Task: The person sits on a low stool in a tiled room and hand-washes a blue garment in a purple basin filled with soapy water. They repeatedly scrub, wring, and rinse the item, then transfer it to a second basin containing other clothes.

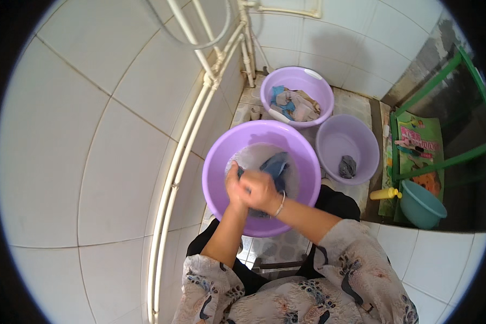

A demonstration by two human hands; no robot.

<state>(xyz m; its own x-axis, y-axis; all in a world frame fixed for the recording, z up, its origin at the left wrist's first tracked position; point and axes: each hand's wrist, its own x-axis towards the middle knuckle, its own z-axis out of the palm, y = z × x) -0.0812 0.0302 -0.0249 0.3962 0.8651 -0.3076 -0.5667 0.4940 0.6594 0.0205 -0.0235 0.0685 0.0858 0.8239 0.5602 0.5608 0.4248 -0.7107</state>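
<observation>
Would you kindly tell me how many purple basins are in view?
3: the near basin under both hands, the far basin full of clothes by the wall, and the right basin holding one dark cloth. None seems hidden.

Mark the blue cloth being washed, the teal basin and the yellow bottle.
blue cloth (276,164), head view, on the fold above the hands.
teal basin (422,208), head view, on its outer wall.
yellow bottle (384,194), head view, on its body.

Under the fingers (242,185) a wet, dark blue cloth (275,165) lies limp in a smooth, glossy, round purple plastic basin (219,162). Beyond the fingers, glazed white wall tiles (92,135) shine.
</observation>
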